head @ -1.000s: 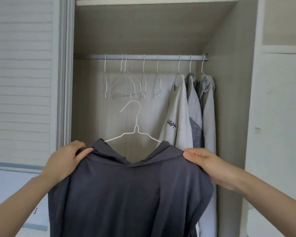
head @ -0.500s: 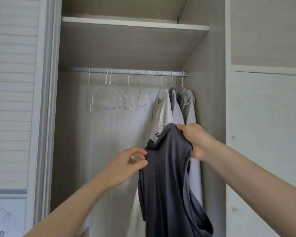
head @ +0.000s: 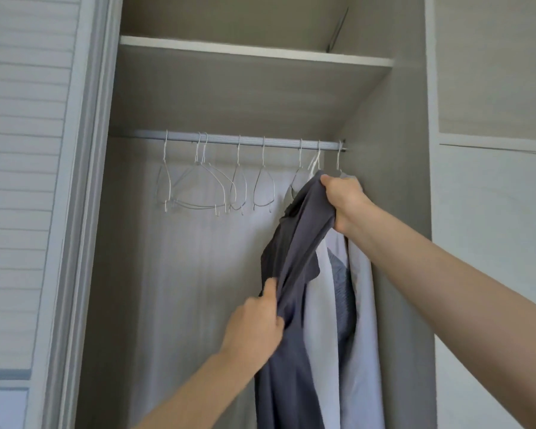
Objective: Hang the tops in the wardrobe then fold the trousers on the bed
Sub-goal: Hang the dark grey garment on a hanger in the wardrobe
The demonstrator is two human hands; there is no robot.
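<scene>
Nearest the camera: left hand low and centre, fingers curled round a bunched fold of the dark grey top at about mid-length, thumb lying up along the cloth. Fabric gathers into tight creases where this hand grips

Dark grey top: matte, slate-coloured, thin and limp; hangs in a narrow twisted column from the upper grip down past the bottom edge of the view. It sits at the right end of the open wardrobe, in front of the garments already hung

Right hand higher, just under the rail, closed around the top's upper end. A white wire hanger runs from the rail down to that grip; whether its hook is fully seated on the rail I cannot tell

Behind the top: pale hung tops, one with a blue-grey panel, pressed against the wardrobe's right wall

Further left on the rail: a row of empty wire hangers, spaced apart. Above, a white-edged shelf
</scene>
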